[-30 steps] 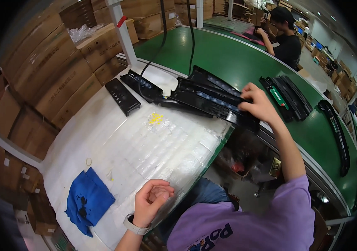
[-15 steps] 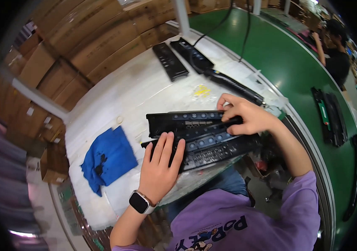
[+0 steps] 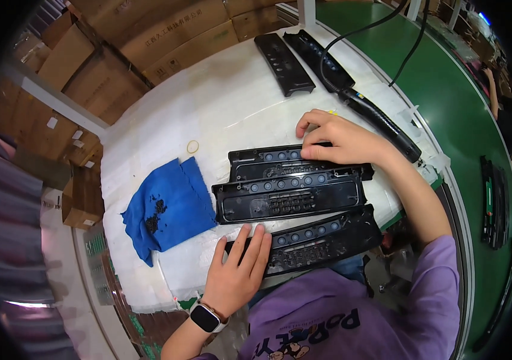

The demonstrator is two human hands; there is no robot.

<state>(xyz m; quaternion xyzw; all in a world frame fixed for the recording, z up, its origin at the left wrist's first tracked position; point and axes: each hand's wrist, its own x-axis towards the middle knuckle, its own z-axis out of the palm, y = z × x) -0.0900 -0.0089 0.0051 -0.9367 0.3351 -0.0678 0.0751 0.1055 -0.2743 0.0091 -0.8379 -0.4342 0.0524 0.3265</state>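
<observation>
Three long black plastic housings lie roughly parallel in front of me, each with a row of round bluish-grey spots. On the left end of the nearest housing (image 3: pixel 322 240), at the table's front edge, rests my left hand (image 3: pixel 235 270), fingers laid out flat. The middle housing (image 3: pixel 292 195) has its hollow inside facing up and partly covers the far housing (image 3: pixel 256 171). My right hand (image 3: pixel 340 139) is over the far housing, its thumb at the upper edge and its bent fingers apart from the thumb. The palm hides part of that housing's right end.
Left of the housings, a blue cloth (image 3: pixel 178 207) carries black crumbs. A thin yellowish ring (image 3: pixel 192 147) lies beyond it. Two more black housings (image 3: pixel 283 63) (image 3: pixel 319 60) and a corded black tool (image 3: pixel 382 120) are farther back. A green surface (image 3: pixel 412 66) runs along the right.
The nearest and middle housings, overlapping under my hands before, are now apart, the middle one lying over the far one. My right hand has moved off it to the far housing. The view has shifted.
</observation>
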